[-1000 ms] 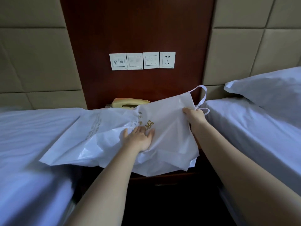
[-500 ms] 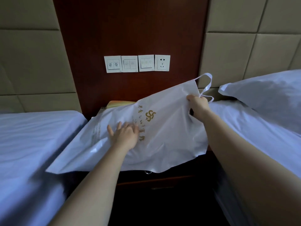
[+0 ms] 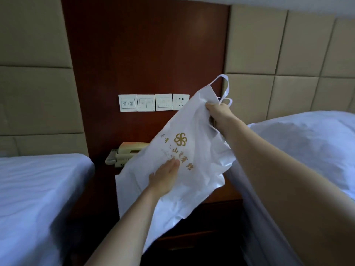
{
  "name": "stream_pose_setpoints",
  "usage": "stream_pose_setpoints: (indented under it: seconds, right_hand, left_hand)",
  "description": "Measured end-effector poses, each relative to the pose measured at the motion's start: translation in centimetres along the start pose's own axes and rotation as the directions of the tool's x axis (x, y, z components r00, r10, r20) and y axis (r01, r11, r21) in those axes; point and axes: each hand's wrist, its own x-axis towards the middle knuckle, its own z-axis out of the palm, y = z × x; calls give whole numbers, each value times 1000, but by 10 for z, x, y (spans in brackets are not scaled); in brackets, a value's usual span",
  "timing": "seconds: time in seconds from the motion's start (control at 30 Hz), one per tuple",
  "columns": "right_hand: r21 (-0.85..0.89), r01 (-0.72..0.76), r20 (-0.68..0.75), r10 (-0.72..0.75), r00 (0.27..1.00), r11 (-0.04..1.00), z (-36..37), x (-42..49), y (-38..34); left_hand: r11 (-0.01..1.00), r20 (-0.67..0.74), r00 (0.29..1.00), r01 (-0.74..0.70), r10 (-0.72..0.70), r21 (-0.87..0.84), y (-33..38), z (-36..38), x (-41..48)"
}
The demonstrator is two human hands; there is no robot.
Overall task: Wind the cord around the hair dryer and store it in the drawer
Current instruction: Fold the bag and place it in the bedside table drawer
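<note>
A white plastic bag (image 3: 194, 129) with a gold logo hangs tilted above the dark wooden nightstand (image 3: 228, 192). My right hand (image 3: 218, 112) is shut on the bag's top edge near its handles, lifted toward the right. My left hand (image 3: 165, 177) lies flat with fingers together against the bag's lower front, pressing it. No hair dryer or cord shows; the bag hides most of the nightstand top. The drawer front (image 3: 182, 240) sits dark below the bag.
A beige telephone (image 3: 126, 152) stands at the nightstand's back left. Wall switches and a socket (image 3: 153, 102) sit on the wood panel. White beds flank the nightstand, left bed (image 3: 38, 198) and right bed with pillow (image 3: 307, 143).
My right hand has raised the bag's top edge up and to the right, swinging the bag off the left bed into a steep tilt. The telephone has become visible. The view tilted upward.
</note>
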Motion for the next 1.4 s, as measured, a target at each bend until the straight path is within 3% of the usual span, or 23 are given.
stream_pose_setpoints:
  seconds: [0.1, 0.23, 0.43, 0.53, 0.63, 0.73, 0.83, 0.9, 1.0, 1.13, 1.23, 1.3, 1.4]
  right_hand:
    - [-161, 2, -17, -5, 1000, 987, -4, 11, 3]
    - [-380, -133, -81, 111, 991, 915, -28, 21, 34]
    - [-490, -206, -172, 138, 975, 847, -74, 24, 67]
    - [-604, -221, -193, 129, 973, 766, -90, 23, 77]
    - [-703, -196, -181, 94, 979, 684, -107, 16, 92]
    - [-828, -164, -148, 74, 986, 536, -125, 10, 108]
    - [-944, -153, -128, 101, 987, 291, -137, 1, 119]
    - [-974, -135, -121, 90, 989, 184, -139, -7, 127]
    - [-965, -117, -99, 86, 991, 234, -134, -23, 144]
    - [-883, -175, -104, 181, 978, 436, -123, -58, 177]
    - [-745, -286, -171, 243, 955, 603, -120, -85, 196]
    - [-715, -324, -204, 259, 944, 620, -125, -94, 202]
    - [-728, -310, -271, 160, 949, 611, -141, -101, 193]
  left_hand:
    - [996, -1, 999, 52, -52, -73, -9, 0, 5]
    - [993, 80, 995, 58, -66, 107, -29, 10, 15]
    - [957, 64, 995, 58, -79, 286, -28, 33, 17]
    - [919, -3, 1000, -4, 5, 393, -11, 41, 14]
    - [865, 22, 994, -106, 110, 490, 6, 56, 14]
    - [783, 77, 991, -137, 113, 607, 14, 73, 12]
    - [683, 74, 992, -125, 103, 719, 12, 76, 9]
    - [626, 71, 994, -109, 85, 772, 7, 69, 6]
    - [613, 60, 997, -72, 40, 787, -10, 53, -2]
    - [643, 71, 997, -67, 18, 763, -27, 39, -8]
    - [695, 52, 995, -95, 83, 713, -32, 42, -17]
    - [719, 64, 984, -165, 165, 675, -34, 44, -26]
    - [698, 117, 959, -269, 259, 663, -36, 47, -45]
